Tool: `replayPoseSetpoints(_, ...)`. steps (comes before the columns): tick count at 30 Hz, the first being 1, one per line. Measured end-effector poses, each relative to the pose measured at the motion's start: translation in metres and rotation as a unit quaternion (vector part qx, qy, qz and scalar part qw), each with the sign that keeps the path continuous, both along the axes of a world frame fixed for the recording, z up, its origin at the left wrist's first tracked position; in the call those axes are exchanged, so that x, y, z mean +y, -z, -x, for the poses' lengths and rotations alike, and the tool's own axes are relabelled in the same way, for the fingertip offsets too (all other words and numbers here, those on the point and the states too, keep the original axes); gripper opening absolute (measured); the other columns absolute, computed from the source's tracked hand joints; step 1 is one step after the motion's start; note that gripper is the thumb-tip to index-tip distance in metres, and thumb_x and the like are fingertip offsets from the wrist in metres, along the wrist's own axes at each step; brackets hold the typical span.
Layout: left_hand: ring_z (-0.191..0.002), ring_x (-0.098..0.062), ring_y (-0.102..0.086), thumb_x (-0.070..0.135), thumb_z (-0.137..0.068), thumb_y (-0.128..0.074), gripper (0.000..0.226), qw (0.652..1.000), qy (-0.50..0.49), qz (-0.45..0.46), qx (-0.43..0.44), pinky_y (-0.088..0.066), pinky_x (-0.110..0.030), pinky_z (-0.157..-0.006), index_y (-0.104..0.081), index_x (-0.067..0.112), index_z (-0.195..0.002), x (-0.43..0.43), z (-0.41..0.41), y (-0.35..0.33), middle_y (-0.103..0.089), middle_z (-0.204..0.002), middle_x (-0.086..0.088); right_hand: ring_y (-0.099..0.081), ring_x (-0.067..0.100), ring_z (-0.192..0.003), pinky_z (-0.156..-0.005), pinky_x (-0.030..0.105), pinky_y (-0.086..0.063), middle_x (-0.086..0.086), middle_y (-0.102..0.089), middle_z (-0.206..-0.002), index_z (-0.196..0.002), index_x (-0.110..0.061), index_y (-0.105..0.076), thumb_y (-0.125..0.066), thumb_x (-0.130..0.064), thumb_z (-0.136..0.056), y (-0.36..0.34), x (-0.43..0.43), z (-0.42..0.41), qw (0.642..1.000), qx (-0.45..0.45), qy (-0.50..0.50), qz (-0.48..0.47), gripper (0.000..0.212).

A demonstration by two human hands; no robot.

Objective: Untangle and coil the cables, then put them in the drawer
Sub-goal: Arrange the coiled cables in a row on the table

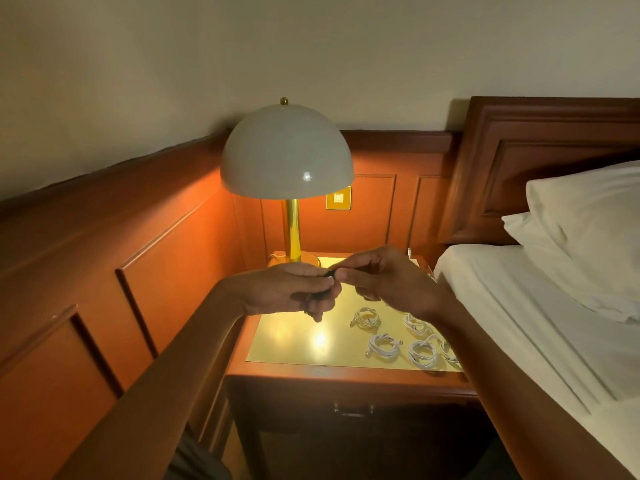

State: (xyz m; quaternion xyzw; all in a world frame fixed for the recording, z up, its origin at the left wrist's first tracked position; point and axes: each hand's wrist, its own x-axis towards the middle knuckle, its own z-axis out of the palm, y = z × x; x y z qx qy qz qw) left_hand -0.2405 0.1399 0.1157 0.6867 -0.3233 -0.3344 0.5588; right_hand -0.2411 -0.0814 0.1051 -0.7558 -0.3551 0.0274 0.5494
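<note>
Left hand point(287, 289) and right hand point(391, 278) pinch thin black cable point(328, 274) above glossy gold counter point(294, 341); white cables point(382, 345) lie in round coils.

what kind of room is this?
Probably a hotel bedroom: a bed with a white pillow and wooden headboard, next to a nightstand carrying a lit dome lamp.

White cables point(382, 345), each coiled, lie separately on the bench point(294, 341), right side. Dark cable point(327, 284) pinched between left hand point(287, 289) and right hand point(388, 278) above it. Drawer point(353, 410) closed.
</note>
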Motion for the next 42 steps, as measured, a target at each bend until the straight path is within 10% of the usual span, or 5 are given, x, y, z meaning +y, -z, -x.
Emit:
replayPoseSetpoints(11, -0.073, -0.014, -0.054, 0.023, -0.102, -0.042, 0.03, 0.983, -0.126, -0.036, -0.13, -0.046, -0.024, -0.067, -0.063, 0.005, -0.092, -0.019, -0.013, 0.015, -0.06, -0.085, -0.015, -0.048, 0.004, -0.045, -0.046, 0.018, -0.038, -0.01, -0.064, -0.054, -0.084, -0.023, -0.078, -0.067, -0.027, -0.093, 0.019, 0.004, -0.001, 0.976, -0.037, 0.212, 0.025, 0.014)
replayPoseSetpoints(17, -0.068, -0.017, -0.049, 0.027, -0.107, -0.035, 0.029, 0.847, -0.232, -0.075, -0.472, -0.038, -0.028, -0.062, -0.054, 0.012, -0.09, -0.032, -0.005, 0.04, -0.05, -0.072, 0.005, -0.042, 0.005, -0.045, -0.048, 0.01, -0.029, -0.025, -0.059, -0.054, -0.09, -0.016, -0.08, -0.071, -0.022, -0.091, 0.015, 0.001, 0.0, 0.957, -0.159, 0.241, 0.02, 0.011)
replayPoseSetpoints(26, -0.091, -0.01, -0.046, 0.024, -0.105, -0.034, 0.027, 0.974, -0.113, -0.031, -0.193, -0.042, -0.023, -0.083, -0.057, 0.01, -0.106, -0.018, -0.019, 0.016, -0.046, -0.096, -0.001, -0.044, 0.012, -0.047, -0.047, 0.013, -0.029, -0.004, -0.073, -0.069, -0.086, -0.017, -0.081, -0.071, -0.023, -0.091, 0.015, 0.001, 0.005, 0.949, -0.212, 0.233, 0.028, 0.012)
replayPoseSetpoints(36, -0.06, 0.001, -0.052, 0.018, -0.103, -0.042, 0.016, 0.759, -0.186, -0.171, -0.6, -0.034, -0.009, -0.054, -0.056, 0.018, -0.096, -0.031, -0.011, 0.033, -0.043, -0.072, 0.023, -0.06, -0.004, -0.056, -0.054, 0.008, -0.04, -0.013, -0.069, -0.069, -0.091, -0.007, -0.079, -0.07, -0.019, -0.091, 0.004, -0.015, -0.002, 0.974, -0.108, 0.193, 0.048, 0.015)
replayPoseSetpoints(42, -0.06, -0.008, -0.054, 0.029, -0.103, -0.035, 0.028, 0.798, -0.16, -0.151, -0.56, -0.042, -0.024, -0.054, -0.057, 0.012, -0.099, -0.031, 0.001, 0.031, -0.053, -0.073, 0.011, -0.048, 0.007, -0.049, -0.049, 0.014, -0.036, 0.007, -0.074, -0.077, -0.109, -0.011, -0.074, -0.067, -0.013, -0.093, -0.024, -0.04, -0.01, 0.988, -0.073, 0.025, 0.137, 0.017)
